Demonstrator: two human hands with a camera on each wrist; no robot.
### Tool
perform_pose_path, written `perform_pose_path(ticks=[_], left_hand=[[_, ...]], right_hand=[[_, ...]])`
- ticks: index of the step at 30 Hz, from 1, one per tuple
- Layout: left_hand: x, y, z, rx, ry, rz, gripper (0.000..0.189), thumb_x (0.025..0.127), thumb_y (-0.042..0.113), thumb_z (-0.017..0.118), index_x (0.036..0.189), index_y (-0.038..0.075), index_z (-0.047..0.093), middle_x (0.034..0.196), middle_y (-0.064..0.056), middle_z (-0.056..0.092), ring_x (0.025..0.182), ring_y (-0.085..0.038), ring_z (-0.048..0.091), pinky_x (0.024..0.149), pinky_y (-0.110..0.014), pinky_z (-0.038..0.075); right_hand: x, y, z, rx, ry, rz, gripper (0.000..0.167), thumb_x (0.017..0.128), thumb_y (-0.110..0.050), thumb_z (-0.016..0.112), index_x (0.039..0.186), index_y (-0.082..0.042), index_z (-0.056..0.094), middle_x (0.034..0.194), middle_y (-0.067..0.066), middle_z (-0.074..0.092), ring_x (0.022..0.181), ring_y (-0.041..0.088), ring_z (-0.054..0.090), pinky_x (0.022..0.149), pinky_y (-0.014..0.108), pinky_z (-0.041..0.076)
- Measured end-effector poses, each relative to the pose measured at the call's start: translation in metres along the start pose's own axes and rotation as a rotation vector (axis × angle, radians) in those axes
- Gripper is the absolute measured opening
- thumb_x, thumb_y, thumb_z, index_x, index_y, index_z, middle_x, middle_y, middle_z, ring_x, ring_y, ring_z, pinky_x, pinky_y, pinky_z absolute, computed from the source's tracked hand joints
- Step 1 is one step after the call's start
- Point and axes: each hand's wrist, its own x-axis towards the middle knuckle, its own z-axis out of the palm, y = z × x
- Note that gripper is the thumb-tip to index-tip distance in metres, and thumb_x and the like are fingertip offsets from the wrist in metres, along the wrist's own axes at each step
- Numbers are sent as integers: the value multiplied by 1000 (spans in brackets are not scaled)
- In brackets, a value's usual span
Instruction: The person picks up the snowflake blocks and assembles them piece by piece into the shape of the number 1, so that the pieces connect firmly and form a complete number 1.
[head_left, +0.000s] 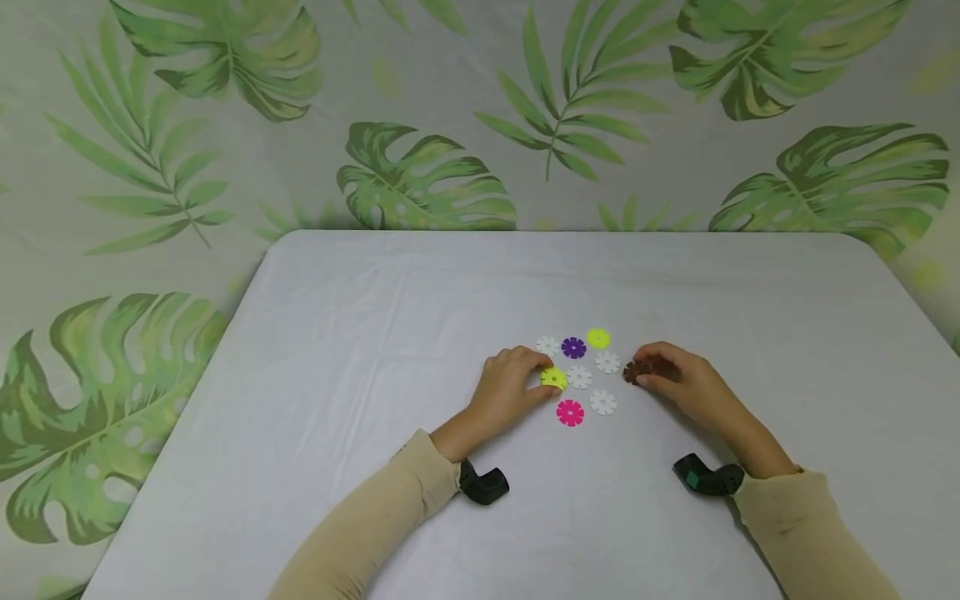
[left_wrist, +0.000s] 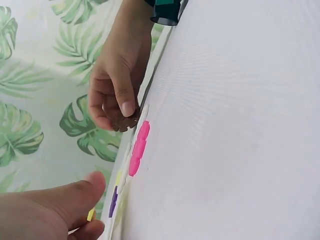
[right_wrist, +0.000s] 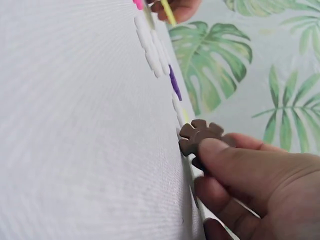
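Note:
My left hand [head_left: 512,385] pinches a yellow notched disc [head_left: 553,378] by its edge, at the left side of a loose group of discs. In the right wrist view this yellow disc [right_wrist: 168,12] looks tilted off the table. To the group's right, my right hand [head_left: 693,387] pinches a brown notched disc [head_left: 633,372] between thumb and fingers. Its lobed edge shows plainly in the right wrist view, with a dark shape under it that I cannot make out. Between the hands lie a pink disc [head_left: 570,412], a purple disc [head_left: 573,347], another yellow disc [head_left: 598,338] and several white discs [head_left: 603,402].
The discs lie on a table [head_left: 300,375] covered with white cloth. Behind its far edge hangs a leaf-patterned cloth [head_left: 420,75]. A black wrist device sits below each hand, on the left [head_left: 483,485] and on the right [head_left: 705,477].

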Motion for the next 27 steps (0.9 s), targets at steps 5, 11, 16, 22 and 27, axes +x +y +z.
perform_pose_path(ticks=[5,11,16,22,27], left_hand=[[0,7,-11,-81,17,27,35,79,31,69,105,9,63,95,3,62,86,-12,52,76,-20,41],[2,14,-28,-87,93,103,35,79,27,69,106,7,61,95,0,62,88,-15,52,75,-21,42],[5,13,-39,-83,173,178,34,78,24,71,105,7,61,93,-1,62,88,-15,51,76,-22,42],[10,13,-53,-95,259,254,34,77,21,72,104,5,61,93,-2,62,88,-15,51,77,-21,41],[13,16,-66,-83,312,301,34,77,21,72,105,4,61,95,-3,62,90,-15,51,81,-19,39]], right_hand=[[2,-11,-7,92,-12,31,21,85,-13,62,105,-7,60,100,7,62,88,13,57,72,15,43],[7,-28,-17,130,18,36,22,85,-16,64,104,-6,61,97,7,62,85,9,57,72,16,43],[13,-42,-24,202,60,-6,18,84,-11,64,100,-3,60,92,6,62,81,9,57,68,17,46],[23,-65,-31,301,113,-80,16,83,-4,64,98,-1,59,91,3,62,81,10,59,70,17,47],[33,-85,-31,339,138,-186,15,81,5,62,95,2,59,91,4,62,83,9,59,73,17,47]])
